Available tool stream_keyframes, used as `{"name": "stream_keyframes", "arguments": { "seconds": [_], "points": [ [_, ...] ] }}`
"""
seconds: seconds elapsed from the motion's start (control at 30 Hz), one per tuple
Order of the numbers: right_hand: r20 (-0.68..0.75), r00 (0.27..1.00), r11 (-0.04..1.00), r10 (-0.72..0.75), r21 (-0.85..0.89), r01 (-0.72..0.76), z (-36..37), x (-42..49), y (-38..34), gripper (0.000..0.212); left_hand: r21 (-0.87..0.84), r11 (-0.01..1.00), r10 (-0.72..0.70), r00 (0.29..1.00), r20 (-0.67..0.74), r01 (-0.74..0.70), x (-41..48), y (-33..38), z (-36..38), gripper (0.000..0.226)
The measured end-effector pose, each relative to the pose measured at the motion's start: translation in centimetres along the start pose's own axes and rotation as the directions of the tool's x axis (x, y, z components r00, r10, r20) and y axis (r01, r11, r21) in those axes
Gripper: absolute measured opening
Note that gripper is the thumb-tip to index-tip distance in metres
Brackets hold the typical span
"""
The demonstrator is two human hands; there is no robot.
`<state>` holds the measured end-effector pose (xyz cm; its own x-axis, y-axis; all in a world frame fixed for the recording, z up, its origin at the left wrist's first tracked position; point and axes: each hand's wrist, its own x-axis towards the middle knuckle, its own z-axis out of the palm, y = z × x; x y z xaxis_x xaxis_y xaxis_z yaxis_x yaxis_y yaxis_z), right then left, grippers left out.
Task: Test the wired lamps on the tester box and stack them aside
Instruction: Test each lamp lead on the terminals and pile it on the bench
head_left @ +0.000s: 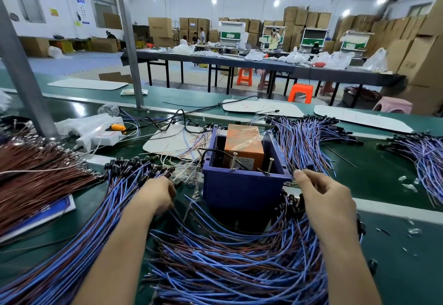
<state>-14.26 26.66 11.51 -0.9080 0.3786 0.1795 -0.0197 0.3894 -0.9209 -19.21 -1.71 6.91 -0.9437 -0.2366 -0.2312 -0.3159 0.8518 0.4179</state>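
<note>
My right hand [321, 199] pinches a blue-wired black lamp [309, 167] beside the purple plastic tester box [239, 189]; I'd seat its leads on both screws [233, 160]. Left hand [158, 194]: grip unclear.

Nothing here is coming through sharply enough to read. The white label [244, 161] on the orange box [242, 140] inside the tester box [242, 186] is showing only blurred lines. The blue wall sign [80, 0], yellow wall sign [54, 12], carton [160, 27] print and red scrawl on the white board [263, 109] are appearing as smudges.
</note>
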Motion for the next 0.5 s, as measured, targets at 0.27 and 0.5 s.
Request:
{"name": "stream_keyframes", "arguments": {
  "seconds": [0.27, 0.5],
  "points": [
    [-0.068, 0.997, 0.999, -0.024, -0.043, 0.021, -1.0, 0.2, 0.0, 0.025, 0.196, 0.979, -0.038, 0.99, -0.134, 0.064, 1.1, 0.3, 1.3, 0.036],
    [-0.077, 0.995, 0.998, -0.057, -0.013, 0.056, -0.5, 0.0, -0.5, 0.021, 0.139, 0.985, -0.067, 0.974, -0.215, 0.098, 1.0, 0.7, 0.6, 0.03]
  ]
}}
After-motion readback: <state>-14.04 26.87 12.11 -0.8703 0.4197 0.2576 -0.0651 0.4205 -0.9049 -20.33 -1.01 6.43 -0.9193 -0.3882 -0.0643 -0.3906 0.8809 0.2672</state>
